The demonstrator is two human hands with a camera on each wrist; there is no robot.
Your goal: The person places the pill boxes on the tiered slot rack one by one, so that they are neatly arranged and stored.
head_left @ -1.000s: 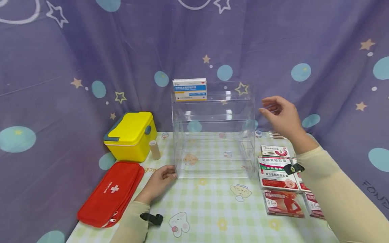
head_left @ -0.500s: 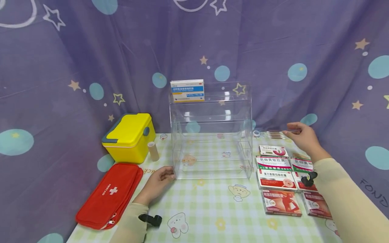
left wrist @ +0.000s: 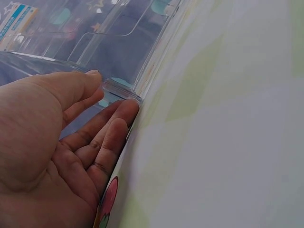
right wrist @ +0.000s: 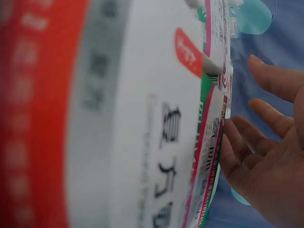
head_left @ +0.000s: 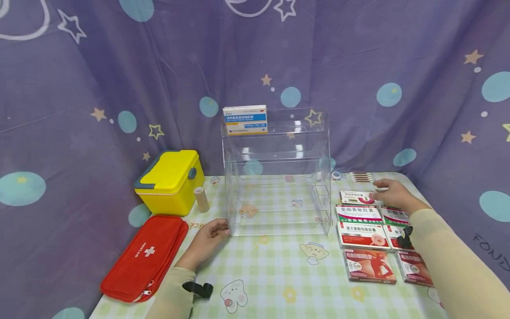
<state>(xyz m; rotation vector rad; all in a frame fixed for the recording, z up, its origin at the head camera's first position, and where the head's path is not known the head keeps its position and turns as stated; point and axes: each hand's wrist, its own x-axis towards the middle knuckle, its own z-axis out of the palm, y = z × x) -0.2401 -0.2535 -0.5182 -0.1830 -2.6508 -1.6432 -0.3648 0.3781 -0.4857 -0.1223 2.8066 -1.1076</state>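
My left hand (head_left: 207, 241) rests on the table at the lower left corner of a clear acrylic tiered rack (head_left: 276, 228). In the left wrist view its relaxed fingers (left wrist: 111, 142) touch the rack's bottom edge, with the thumb above them. A blue-and-white medicine box (head_left: 245, 120) stands in the rack's top tier at the left. Over at the right, my right hand (head_left: 392, 195) is low above the medicine boxes, fingers loosely bent. Its fingertips are right at the end of a white medicine box with red arcs (head_left: 352, 197). In the right wrist view nothing lies between thumb and fingers.
Green-and-white boxes (head_left: 358, 214), red-and-white boxes (head_left: 363, 235) and red boxes (head_left: 369, 266) lie in rows at right. Cotton swabs (head_left: 361, 177) and a tape roll (head_left: 336, 176) are behind. At left are a yellow case (head_left: 171, 177), a bandage roll (head_left: 201, 200) and a red first-aid pouch (head_left: 145, 259).
My right hand has moved from beside the rack's upper right, down and to the right, to the white box with red arcs. My left hand has stayed at the rack's corner.
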